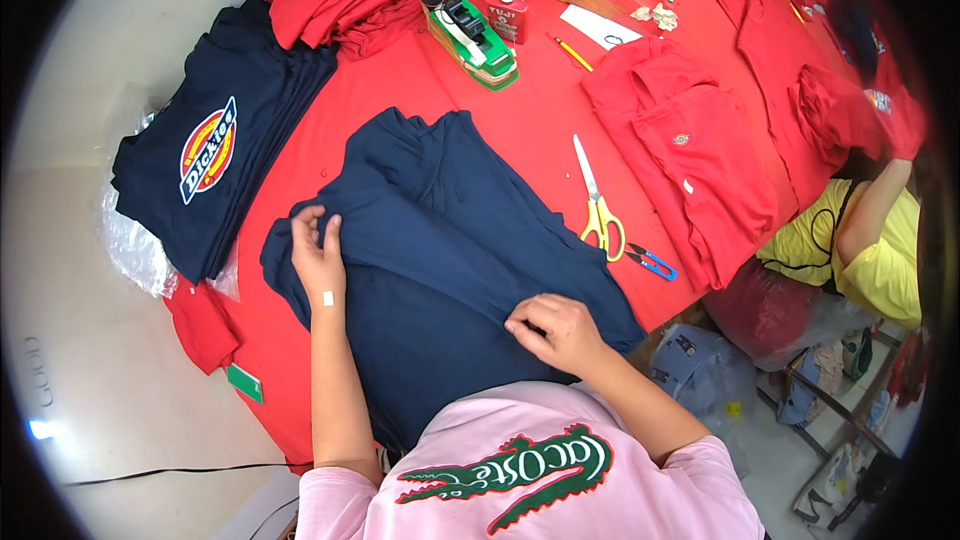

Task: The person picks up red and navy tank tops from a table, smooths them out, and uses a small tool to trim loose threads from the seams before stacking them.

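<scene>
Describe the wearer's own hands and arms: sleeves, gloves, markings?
Left hand and right hand: bare, no gloves visible. Forearms uncovered. Small white rectangular patch on the left wrist; no such patch visible on the right. Short pink sleeves, matching the pink shirt.

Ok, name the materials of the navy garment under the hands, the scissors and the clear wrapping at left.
Navy garment: probably cotton or blended knit, matte, judging by soft, dull folds.
Scissors: shiny grey blades, seemingly steel; evenly yellow handles, likely plastic.
Clear wrapping: likely thin plastic film, from its crinkled, see-through sheen.
</scene>
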### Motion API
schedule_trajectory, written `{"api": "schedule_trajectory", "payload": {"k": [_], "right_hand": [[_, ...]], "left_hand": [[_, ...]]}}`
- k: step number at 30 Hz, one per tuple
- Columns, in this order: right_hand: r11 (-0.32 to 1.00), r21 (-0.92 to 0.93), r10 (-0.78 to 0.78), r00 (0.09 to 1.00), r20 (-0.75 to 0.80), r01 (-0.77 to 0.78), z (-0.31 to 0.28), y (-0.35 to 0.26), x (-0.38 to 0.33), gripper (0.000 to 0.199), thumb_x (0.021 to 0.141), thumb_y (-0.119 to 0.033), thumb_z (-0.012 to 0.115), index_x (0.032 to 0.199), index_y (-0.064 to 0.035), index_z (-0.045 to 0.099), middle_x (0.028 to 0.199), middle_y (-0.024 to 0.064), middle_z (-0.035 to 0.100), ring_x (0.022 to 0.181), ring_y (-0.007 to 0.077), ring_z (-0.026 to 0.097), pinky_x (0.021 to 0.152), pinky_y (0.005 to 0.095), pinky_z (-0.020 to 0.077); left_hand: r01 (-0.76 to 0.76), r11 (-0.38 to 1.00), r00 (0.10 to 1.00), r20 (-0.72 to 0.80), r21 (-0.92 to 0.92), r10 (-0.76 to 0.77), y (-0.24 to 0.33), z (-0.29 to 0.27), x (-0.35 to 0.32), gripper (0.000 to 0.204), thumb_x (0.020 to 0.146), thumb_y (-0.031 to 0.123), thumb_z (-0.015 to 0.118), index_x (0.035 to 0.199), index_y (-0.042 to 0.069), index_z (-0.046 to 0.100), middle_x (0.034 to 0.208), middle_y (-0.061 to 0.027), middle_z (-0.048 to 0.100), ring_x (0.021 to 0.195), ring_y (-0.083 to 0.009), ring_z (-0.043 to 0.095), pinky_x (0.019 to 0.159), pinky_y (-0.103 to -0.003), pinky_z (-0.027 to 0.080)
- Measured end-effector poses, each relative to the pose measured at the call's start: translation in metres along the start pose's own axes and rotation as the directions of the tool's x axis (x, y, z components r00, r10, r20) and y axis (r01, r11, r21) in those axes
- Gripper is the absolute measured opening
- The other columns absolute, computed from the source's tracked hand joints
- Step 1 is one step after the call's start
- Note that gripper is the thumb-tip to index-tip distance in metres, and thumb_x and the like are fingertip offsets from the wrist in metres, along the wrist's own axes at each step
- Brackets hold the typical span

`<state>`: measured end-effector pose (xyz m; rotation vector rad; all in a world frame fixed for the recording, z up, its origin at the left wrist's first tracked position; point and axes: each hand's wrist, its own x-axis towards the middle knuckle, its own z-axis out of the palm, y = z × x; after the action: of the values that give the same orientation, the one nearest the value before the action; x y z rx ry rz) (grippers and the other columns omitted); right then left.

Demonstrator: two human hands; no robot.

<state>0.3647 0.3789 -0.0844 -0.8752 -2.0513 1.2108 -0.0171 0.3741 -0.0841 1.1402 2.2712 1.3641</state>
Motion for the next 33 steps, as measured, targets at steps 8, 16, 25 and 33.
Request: {"api": "schedule_trajectory", "payload": {"k": [8,16,25,33], "right_hand": [[0.857,-0.457,0.107,0.951,-0.29,-0.235,-0.066,0.016,0.015,0.034,0.083,-0.016,0.086,0.114,-0.0086,0.073,0.112,0.01,0.062,0.104,0.0324,0.066,0.086,0.0446,0.0566],[0.895,-0.244,0.276,0.893,-0.355,-0.373,-0.067,0.018,0.0,0.029,0.081,-0.011,0.089,0.091,-0.0041,0.062,0.094,0.0098,0.064,0.085,0.0301,0.065,0.073,0.0407,0.0525],[0.986,-0.073,0.117,0.938,-0.325,-0.149,-0.034,-0.007,-0.036,0.04,0.078,0.01,0.076,0.115,-0.0026,0.07,0.103,0.014,0.073,0.088,0.0287,0.072,0.077,0.0379,0.0585],[0.997,-0.072,0.045,0.993,0.112,-0.037,-0.025,-0.005,-0.032,0.018,0.085,-0.007,0.081,0.102,-0.0061,0.075,0.095,0.0085,0.073,0.087,0.0281,0.072,0.074,0.0389,0.0581]], "left_hand": [[-0.24,0.821,0.932,-0.113,0.518,0.344,0.044,0.028,-0.002,0.03,0.087,-0.001,0.07,0.116,0.001,0.066,0.134,-0.0193,0.065,0.119,-0.0364,0.063,0.102,-0.042,0.049],[-0.263,0.96,0.903,0.376,0.093,0.21,0.098,0.144,0.044,0.048,0.091,0.001,0.073,0.138,0.001,0.064,0.13,-0.017,0.067,0.091,-0.0264,0.07,0.092,-0.04,0.057],[-0.279,0.944,0.931,0.19,-0.177,0.311,0.08,0.107,0.063,0.025,0.099,-0.008,0.055,0.112,0.003,0.074,0.114,-0.0091,0.065,0.106,-0.0192,0.066,0.096,-0.031,0.051],[-0.394,0.885,0.915,0.199,0.248,0.352,0.006,-0.018,-0.028,0.03,0.095,-0.017,0.053,0.105,0.002,0.073,0.11,-0.0123,0.066,0.108,-0.0282,0.066,0.096,-0.036,0.053]]}}
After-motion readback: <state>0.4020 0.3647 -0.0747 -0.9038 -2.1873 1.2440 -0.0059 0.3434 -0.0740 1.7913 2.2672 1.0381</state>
